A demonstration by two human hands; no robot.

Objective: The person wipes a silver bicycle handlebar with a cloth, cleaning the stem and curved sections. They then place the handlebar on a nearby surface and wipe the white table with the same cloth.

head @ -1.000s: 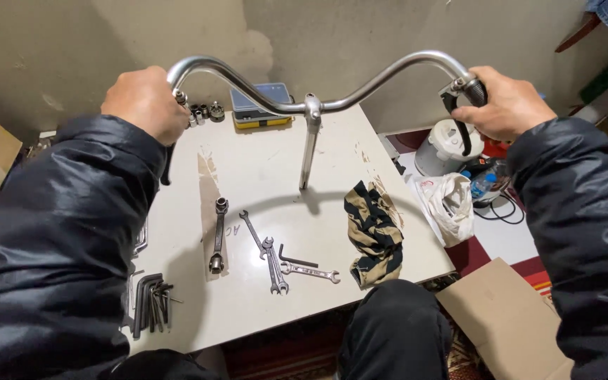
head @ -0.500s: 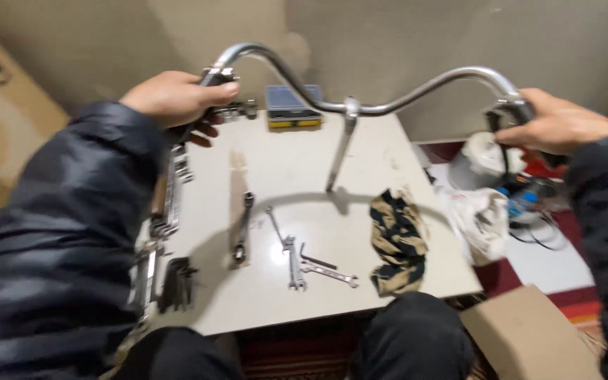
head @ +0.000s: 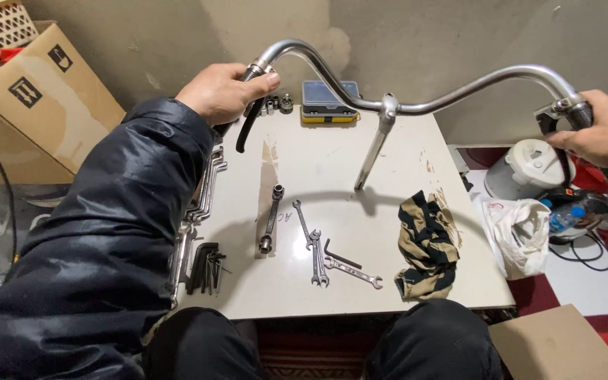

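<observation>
I hold a curved silver bicycle handlebar (head: 452,98) with its stem (head: 374,151) pointing down at a white table (head: 381,281). My left hand (head: 223,91) grips the bar's left end, where a black brake lever (head: 246,130) hangs down. At the right end, my right hand (head: 603,134) is wrapped around the bar by another brake lever (head: 550,123). Below the bar lie a socket wrench (head: 270,219), open-end wrenches (head: 318,253) and a black hex key (head: 339,253).
A camouflage rag (head: 423,243) lies at the table's right. A hex key set (head: 205,267) and long wrenches (head: 205,190) sit at the left edge, a blue-yellow case (head: 328,100) and sockets (head: 276,107) at the back. Cardboard boxes (head: 43,98), a white kettle (head: 529,169), plastic bag (head: 522,232).
My view has swung left, so the table and handlebar sit further right in frame. Both hands have stayed on the bar ends; the cardboard box at left has come into view.
</observation>
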